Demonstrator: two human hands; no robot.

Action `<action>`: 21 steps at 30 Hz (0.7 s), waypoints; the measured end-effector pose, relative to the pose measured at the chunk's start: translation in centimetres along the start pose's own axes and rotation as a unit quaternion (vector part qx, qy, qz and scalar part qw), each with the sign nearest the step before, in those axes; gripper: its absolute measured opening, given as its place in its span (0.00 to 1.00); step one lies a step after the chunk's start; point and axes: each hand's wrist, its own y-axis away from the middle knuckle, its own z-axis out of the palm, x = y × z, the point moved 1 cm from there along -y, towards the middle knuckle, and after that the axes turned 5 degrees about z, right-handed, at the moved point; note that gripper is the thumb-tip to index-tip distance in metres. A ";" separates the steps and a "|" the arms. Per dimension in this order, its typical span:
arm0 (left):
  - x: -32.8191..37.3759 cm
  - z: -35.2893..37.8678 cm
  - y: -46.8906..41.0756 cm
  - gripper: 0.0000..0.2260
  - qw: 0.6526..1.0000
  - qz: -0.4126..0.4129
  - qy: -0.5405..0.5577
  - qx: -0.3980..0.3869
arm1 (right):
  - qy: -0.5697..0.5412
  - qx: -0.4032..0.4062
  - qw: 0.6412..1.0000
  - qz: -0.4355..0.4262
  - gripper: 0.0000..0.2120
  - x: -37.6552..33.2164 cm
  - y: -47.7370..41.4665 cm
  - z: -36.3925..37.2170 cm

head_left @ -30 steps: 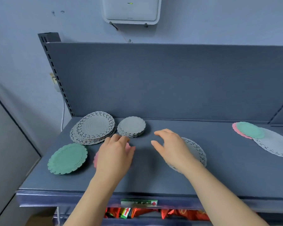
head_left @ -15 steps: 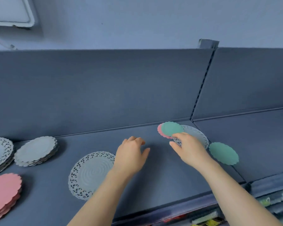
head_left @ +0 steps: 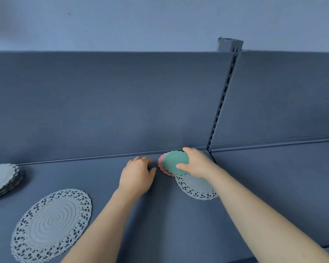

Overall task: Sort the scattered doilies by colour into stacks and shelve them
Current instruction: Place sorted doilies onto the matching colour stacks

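A small green doily [head_left: 174,161] lies over a pink doily [head_left: 161,164] near the back of the dark shelf [head_left: 254,186]. My right hand [head_left: 196,164] grips the green doily, thumb on its top and fingers round its far edge. Both colours overlap a white lace doily [head_left: 196,186] partly hidden under my right wrist. My left hand [head_left: 138,175] rests on the shelf just left of the pink doily, fingers loosely bent and holding nothing. Another white lace doily [head_left: 51,224] lies at the front left.
A stack of small grey-white doilies [head_left: 2,179] sits at the far left edge. The shelf's back panel [head_left: 122,101] rises behind, with a slotted upright [head_left: 222,99] dividing it from the adjoining shelf bay on the right.
The view has swung further right and closer. My right hand has moved from the lace doily's edge onto the green doily and taken hold of it. My left hand has shifted toward the pink doily.
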 end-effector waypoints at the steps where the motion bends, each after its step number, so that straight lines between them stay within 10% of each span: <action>1: -0.1 0.1 -0.1 0.08 1.000 -0.004 0.001 0.004 | -0.013 0.014 1.000 -0.003 0.35 0.2 -0.3 0.0; 21: 3.0 1.5 -4.3 0.15 0.989 -0.040 0.107 -0.093 | -0.145 0.146 0.978 -0.030 0.16 3.8 -0.5 -1.0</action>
